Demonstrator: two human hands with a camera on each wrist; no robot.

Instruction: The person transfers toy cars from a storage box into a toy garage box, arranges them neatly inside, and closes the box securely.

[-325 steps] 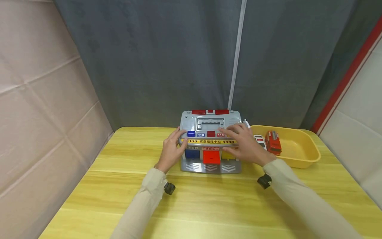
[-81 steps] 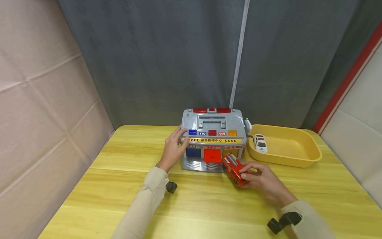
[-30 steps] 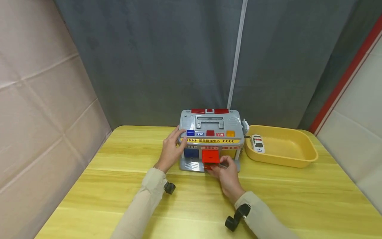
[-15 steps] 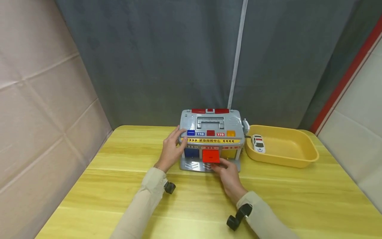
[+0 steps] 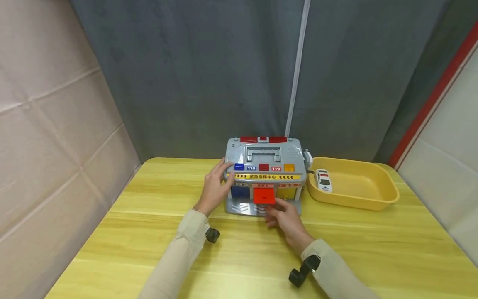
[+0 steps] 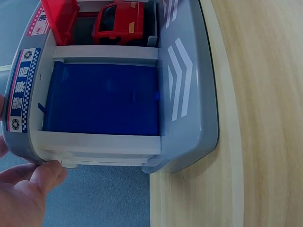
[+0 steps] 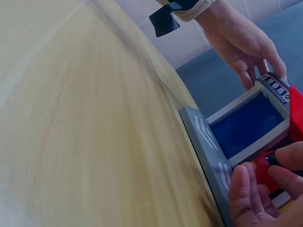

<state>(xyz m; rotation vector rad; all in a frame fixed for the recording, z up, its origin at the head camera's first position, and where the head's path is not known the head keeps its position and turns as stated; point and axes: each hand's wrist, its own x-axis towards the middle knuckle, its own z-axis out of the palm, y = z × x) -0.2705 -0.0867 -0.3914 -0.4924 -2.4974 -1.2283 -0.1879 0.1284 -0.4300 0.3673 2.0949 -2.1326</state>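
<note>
A grey toy emergency station point(image 5: 263, 176) stands at the table's back, its red middle door point(image 5: 264, 196) raised. Inside that bay sits a red toy fire truck point(image 6: 120, 22), seen in the left wrist view; the door hides it from the head camera. My left hand point(image 5: 214, 189) holds the station's left front corner, thumb in front and fingers along the side. Just before the red door, my right hand point(image 5: 287, 220) has loosely bent fingers. In the right wrist view those fingers point(image 7: 241, 191) are close to the truck's end; any contact there is unclear.
Right of the station, a yellow tray point(image 5: 388, 195) holds a white toy police car point(image 5: 323, 180) at its left end. The blue door point(image 6: 102, 97) and the yellow door point(image 5: 285, 192) are down. A grey curtain point(image 5: 194, 83) hangs behind the table.
The fire truck has gone from the tray, by my right hand, into the middle bay. My right hand has just drawn back slightly from under the red door. The left hand stays put.
</note>
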